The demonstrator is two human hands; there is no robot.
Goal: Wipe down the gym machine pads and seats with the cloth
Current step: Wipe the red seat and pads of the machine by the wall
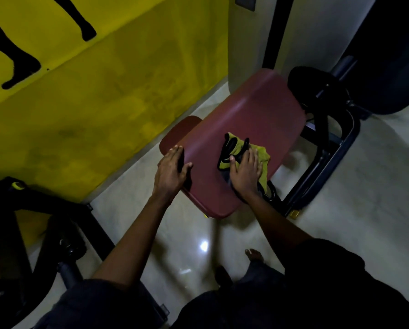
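A dark red padded seat (246,119) of a gym machine slants across the middle of the head view. On its near right part lies a yellow-green cloth with black trim (236,148). My right hand (246,173) lies flat on the cloth with fingers spread, pressing it onto the pad. My left hand (172,169) rests on the pad's near left edge, fingers over the side and thumb on top. A smaller red pad (175,136) shows just beyond the left hand.
The black machine frame (329,157) and a black roller pad (310,84) stand right of the seat. A yellow wall (91,103) runs along the left. Another black machine (32,233) sits at the lower left. My bare feet (253,255) stand on the glossy floor.
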